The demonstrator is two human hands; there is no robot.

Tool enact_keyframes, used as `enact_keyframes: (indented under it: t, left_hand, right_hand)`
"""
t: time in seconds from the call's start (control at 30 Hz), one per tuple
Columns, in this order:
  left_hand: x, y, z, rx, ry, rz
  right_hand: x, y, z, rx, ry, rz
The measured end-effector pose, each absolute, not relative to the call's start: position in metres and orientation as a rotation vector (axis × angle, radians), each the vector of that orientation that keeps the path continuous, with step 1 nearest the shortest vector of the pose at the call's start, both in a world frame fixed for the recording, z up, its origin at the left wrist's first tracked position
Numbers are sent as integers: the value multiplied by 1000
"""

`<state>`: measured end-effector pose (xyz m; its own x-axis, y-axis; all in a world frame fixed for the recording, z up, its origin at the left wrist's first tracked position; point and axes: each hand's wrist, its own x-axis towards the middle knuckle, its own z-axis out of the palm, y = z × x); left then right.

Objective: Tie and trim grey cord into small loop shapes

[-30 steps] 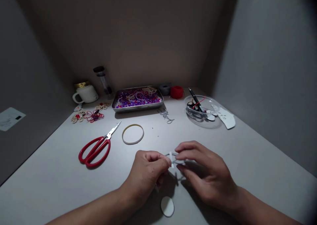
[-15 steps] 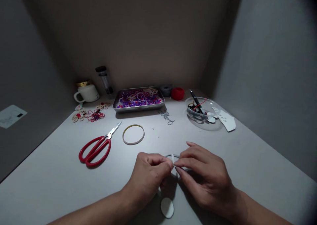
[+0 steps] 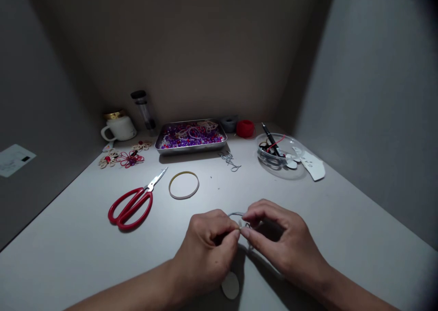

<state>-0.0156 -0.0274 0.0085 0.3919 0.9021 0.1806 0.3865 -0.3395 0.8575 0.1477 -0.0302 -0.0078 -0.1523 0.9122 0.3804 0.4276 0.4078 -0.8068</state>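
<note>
Pale grey table set in a corner alcove. Plain beige wall behind the table, grey walls to either side. Dim light, brightest at the table's middle.

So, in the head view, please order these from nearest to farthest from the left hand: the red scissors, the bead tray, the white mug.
From the left hand:
1. Red scissors, on the table to its left.
2. Bead tray, farther back, near the wall.
3. White mug, in the far left corner.

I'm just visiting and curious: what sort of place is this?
Probably a small craft desk for beadwork: a metal tray of beads, red scissors and a red spool of thread lie on the table.
</note>
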Motion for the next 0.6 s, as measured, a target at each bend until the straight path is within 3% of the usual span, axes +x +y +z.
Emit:
enact_keyframes:
  t: [0.27, 0.43, 0.6]
  left_hand:
    - [-29, -22, 9, 2236, 882, 627]
    - [-21, -17, 8, 1728, 1031, 645]
    - [-18, -16, 8, 1428, 1092, 670]
  right_hand:
    - [147, -32, -6, -1166, -1903, 838]
    - [144, -32, -1, -1412, -1590, 1109]
    - [143, -31, 3, -1387, -1395, 1389]
